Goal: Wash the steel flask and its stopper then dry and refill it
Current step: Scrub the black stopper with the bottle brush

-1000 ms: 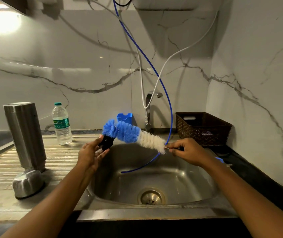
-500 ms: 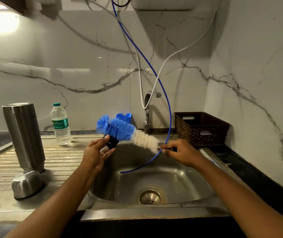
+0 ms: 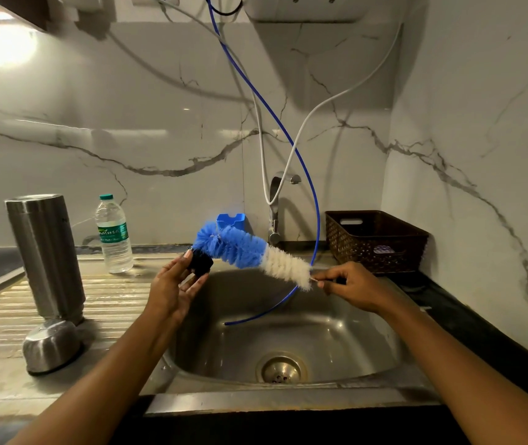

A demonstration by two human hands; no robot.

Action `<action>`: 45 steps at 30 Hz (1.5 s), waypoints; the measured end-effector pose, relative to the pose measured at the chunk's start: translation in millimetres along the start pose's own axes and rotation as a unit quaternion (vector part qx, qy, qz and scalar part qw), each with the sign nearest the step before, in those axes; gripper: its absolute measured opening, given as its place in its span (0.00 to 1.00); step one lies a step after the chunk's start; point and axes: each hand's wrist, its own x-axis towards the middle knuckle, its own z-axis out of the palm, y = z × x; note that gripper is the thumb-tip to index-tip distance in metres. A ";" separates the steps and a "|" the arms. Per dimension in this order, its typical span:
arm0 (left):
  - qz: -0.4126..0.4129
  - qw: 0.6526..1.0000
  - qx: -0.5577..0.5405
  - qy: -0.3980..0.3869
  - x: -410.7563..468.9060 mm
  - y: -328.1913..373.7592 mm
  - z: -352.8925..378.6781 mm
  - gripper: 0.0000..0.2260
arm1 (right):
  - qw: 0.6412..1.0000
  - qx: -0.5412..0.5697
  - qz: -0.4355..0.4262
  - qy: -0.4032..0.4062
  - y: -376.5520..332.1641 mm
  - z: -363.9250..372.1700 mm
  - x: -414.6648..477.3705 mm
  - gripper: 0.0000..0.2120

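The steel flask (image 3: 46, 255) stands upside down on the ribbed draining board at the left, and its steel cup lid (image 3: 51, 345) lies inverted in front of it. Over the sink my left hand (image 3: 176, 285) holds the black stopper (image 3: 201, 262) between thumb and fingers. My right hand (image 3: 351, 284) pinches the wire handle of a blue and white bottle brush (image 3: 250, 252). The brush's blue tip rests against the top of the stopper.
The steel sink (image 3: 291, 335) with its drain lies below my hands. A tap (image 3: 276, 216), a blue hose (image 3: 288, 130) and a white hose hang over it. A plastic water bottle (image 3: 113, 234) stands behind the board. A brown basket (image 3: 375, 240) sits at the right.
The brush and both hands have shifted slightly left and back right over the sink. The brush tip keeps rubbing against the stopper in my left hand.
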 end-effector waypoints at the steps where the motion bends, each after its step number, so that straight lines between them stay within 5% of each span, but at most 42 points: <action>1: -0.011 1.000 0.004 -0.012 -0.9 -1.7 1.8 0.17 | 1.000 0.003 -0.003 0.000 -0.7 0.0 0.0 0.13; 14: -0.011 0.997 0.005 -0.078 -17.2 -3.7 14.7 0.07 | 0.999 0.046 -0.013 -0.011 11.9 -14.4 -0.7 0.11; 31: 0.063 0.996 0.008 -0.063 -9.8 -1.0 8.0 0.08 | 0.997 0.062 0.011 0.032 30.1 -19.2 -1.7 0.11; 45: 0.084 0.994 0.072 -0.023 -6.6 -6.1 1.6 0.11 | 0.985 -0.129 -0.086 0.071 23.9 -27.3 2.6 0.11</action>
